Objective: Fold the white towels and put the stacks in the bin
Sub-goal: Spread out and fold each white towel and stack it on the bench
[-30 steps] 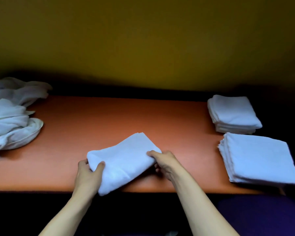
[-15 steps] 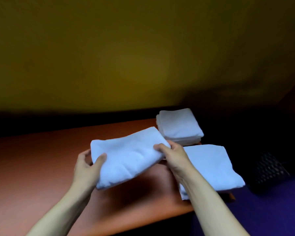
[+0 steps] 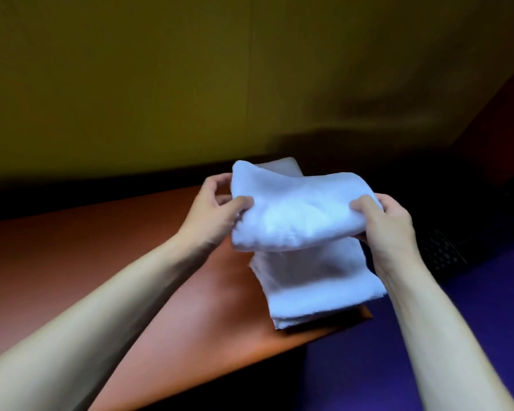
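Note:
I hold a folded white towel (image 3: 294, 212) in the air between both hands. My left hand (image 3: 214, 212) pinches its left end and my right hand (image 3: 383, 221) grips its right end. The towel hangs just above the near stack of folded white towels (image 3: 315, 286) at the right end of the orange table (image 3: 131, 262). A corner of the far stack (image 3: 282, 166) shows behind the held towel. A dark mesh bin (image 3: 439, 250) stands in shadow to the right of the table.
A yellow-green wall (image 3: 190, 84) rises behind the table. Purple floor (image 3: 368, 366) lies past the table's right end and front edge. The left part of the table is out of view.
Both hands lifted the folded towel off the table and carried it right, over the near stack. The view swung right, so the pile of unfolded towels left the frame.

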Available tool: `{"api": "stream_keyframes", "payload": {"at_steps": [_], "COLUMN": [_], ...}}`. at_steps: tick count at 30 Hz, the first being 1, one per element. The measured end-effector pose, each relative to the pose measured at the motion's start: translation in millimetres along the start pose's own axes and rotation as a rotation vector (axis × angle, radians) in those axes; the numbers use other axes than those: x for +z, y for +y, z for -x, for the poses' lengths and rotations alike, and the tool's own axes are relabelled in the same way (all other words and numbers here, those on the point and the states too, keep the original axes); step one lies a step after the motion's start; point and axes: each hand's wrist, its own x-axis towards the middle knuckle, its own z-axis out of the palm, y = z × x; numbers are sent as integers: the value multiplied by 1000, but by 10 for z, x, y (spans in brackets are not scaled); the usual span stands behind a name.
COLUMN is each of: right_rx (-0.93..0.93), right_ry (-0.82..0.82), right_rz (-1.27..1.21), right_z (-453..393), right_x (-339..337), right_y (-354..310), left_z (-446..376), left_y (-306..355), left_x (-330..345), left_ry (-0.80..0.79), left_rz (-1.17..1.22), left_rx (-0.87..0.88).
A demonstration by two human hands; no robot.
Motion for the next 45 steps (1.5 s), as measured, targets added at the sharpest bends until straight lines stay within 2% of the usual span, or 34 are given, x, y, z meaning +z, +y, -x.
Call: {"api": "stream_keyframes", "payload": {"at_steps": [4,6,8,10,12,13,16,22,27,34,45], "right_rx": [-17,-5,-36,-299,-550,-584,-498,-529,-661,-776,-929], "right_ry": [169,189,191,254,227,167,8,3,-90,-218,-508], "right_rz": [195,416,645,753,856,914,1050,1004,896,808,762], "right_z": [243,334,464,558,597,602,641,742,1082,1655,2865], "right_x": [-378,-455,-452,-405,-336,-302,-209,-142,202,915,2364], "right_y": [359,619,831,893,897,917,1024,908,713,407,136], "left_z": [246,399,569,700,779,793,809,959,1214,1739,2599], "left_y": [-393,-603,-745,-760,-768,-794,-833,-698,-540,-381,-546], "left_x": [260,346,422,479,510,513,487,317,-60,-908,-2529], "left_ry": [-116,-122,-88,-127,-211,-241,-276,-239,-111,119,412], "left_rz": [-154,-409,-682,-907,-1122,-1186,-1206,-1217,-1314,-1295,-1273], "left_rx": [37,113,303,455,402,336,235,296,302,314,145]}}
